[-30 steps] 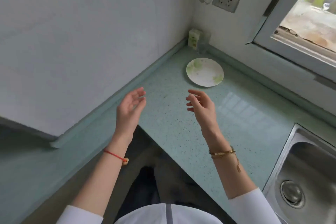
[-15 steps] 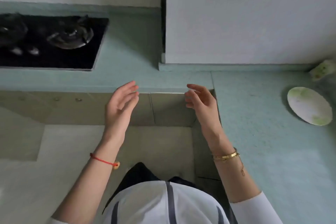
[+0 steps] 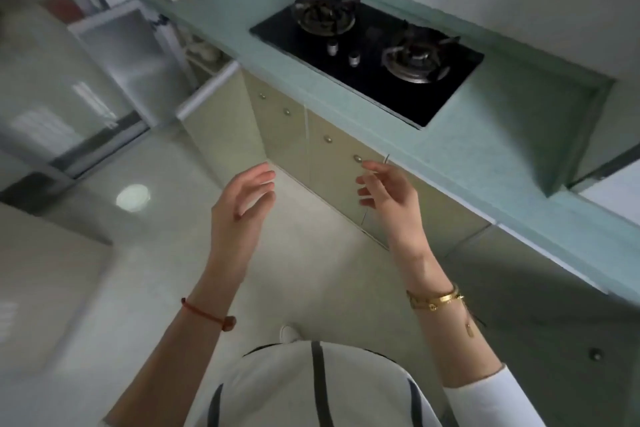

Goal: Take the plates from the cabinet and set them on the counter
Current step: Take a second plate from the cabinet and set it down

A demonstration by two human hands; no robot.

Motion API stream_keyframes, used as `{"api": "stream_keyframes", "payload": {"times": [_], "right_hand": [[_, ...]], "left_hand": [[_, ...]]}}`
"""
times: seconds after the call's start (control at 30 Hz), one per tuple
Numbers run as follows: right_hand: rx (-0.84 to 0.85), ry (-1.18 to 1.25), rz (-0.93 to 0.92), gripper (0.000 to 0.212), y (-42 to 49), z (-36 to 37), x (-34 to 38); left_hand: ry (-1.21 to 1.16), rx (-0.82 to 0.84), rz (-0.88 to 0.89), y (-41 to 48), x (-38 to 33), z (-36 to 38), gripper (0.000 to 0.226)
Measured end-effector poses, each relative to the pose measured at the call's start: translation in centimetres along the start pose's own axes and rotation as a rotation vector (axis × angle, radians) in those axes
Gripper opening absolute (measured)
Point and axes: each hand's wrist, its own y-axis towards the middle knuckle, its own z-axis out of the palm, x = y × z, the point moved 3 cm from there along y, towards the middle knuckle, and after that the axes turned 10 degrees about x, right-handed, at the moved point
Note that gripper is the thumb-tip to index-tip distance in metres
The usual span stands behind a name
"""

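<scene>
Both half-open, empty: left hand (image 3: 239, 206), right hand (image 3: 393, 196)

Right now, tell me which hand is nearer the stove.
Right. The right hand hovers by the counter edge, just below the stove. The left hand hangs farther out, over the floor.

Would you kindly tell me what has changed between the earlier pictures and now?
The view swung left, away from the corner: the plate and sink have left the frame, and the stove and lower cabinet doors now show. The left hand and right hand stayed raised, open and empty; nothing was taken hold of.
</scene>
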Motion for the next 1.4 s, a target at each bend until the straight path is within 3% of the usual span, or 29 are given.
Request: {"api": "stream_keyframes", "payload": {"times": [0.43, 0.73, 1.13, 1.4], "right_hand": [[0.345, -0.064, 0.054, 0.019, 9.8, 24.6, 0.8], [0.462, -0.137, -0.003, 0.022, 20.7, 38.7, 1.4], [0.404, -0.163, -0.03, 0.025, 37.3, 56.8, 5.4], [0.16, -0.124, 0.006, 0.026, 45.5, 65.5, 4.8]], "left_hand": [[-0.105, -0.358, -0.065, 3.2, 2.5, -21.8, 0.039], [-0.113, -0.448, -0.068, 12.6, 2.9, -33.4, 0.037], [-0.063, -0.401, -0.032, 31.9, 1.8, -49.8, 0.039], [-0.059, -0.16, -0.005, 45.6, 4.2, -59.3, 0.039]]}}
